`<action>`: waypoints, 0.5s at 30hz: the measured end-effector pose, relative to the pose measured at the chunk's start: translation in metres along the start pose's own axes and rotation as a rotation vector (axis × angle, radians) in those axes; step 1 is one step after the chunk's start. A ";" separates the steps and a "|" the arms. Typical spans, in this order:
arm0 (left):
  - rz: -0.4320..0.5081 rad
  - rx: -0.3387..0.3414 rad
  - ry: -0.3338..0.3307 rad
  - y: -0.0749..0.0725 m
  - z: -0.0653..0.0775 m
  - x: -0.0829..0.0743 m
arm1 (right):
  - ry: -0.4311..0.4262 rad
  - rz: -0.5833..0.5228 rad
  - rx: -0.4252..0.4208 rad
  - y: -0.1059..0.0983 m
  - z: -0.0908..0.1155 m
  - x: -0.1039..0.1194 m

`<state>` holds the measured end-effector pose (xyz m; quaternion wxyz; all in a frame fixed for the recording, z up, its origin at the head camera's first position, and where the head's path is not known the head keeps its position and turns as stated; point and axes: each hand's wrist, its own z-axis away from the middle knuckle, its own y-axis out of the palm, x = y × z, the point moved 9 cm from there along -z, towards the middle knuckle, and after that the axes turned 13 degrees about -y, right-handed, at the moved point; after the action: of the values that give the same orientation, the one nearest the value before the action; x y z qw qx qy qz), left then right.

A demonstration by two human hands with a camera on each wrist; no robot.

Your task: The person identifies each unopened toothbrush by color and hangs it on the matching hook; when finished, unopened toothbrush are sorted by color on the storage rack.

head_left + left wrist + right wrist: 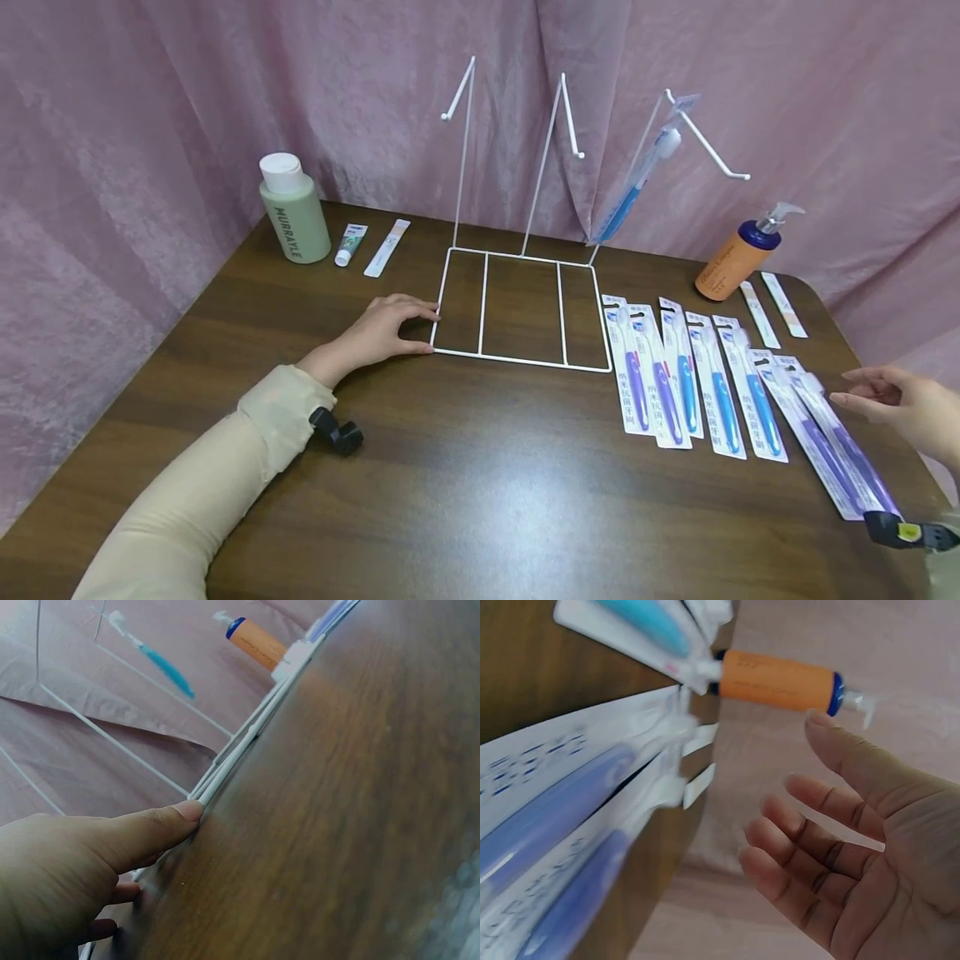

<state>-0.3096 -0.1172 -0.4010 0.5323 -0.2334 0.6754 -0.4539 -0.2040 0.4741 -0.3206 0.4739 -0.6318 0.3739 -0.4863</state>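
Observation:
At the front-left corner of a white wire display rack [521, 361], my left hand [386, 329] rests its thumb and fingertips on the base wire. The left wrist view shows that thumb [161, 825] lying along the wire. One blue packaged toothbrush [633, 187] hangs on the rack's right hook. My right hand [903, 408] is raised over the table's right side with loosely bent fingers and nothing in it. Nearest to it are two purple packaged toothbrushes [813, 433], overlapping. Left of these lie several more packaged toothbrushes, blue [725, 400] and purple [665, 387].
An orange pump bottle [727, 265] stands at the back right beside two slim white packets [783, 304]. At the back left are a green bottle [296, 217], a small tube [351, 244] and a white packet [387, 248]. A pink curtain [375, 100] hangs behind the table [450, 467].

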 end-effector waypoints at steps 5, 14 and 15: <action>0.006 0.009 -0.005 0.002 -0.001 -0.001 | 0.048 0.013 0.074 0.013 0.008 -0.017; 0.009 0.009 -0.003 0.001 -0.002 -0.003 | 0.144 -0.025 0.140 0.036 0.018 -0.050; 0.007 0.008 -0.003 0.001 -0.002 -0.003 | 0.148 -0.027 0.152 0.037 0.018 -0.048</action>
<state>-0.3103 -0.1138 -0.4003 0.5358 -0.2295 0.6737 -0.4543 -0.1986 0.5131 -0.3704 0.4848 -0.5613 0.3615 -0.5650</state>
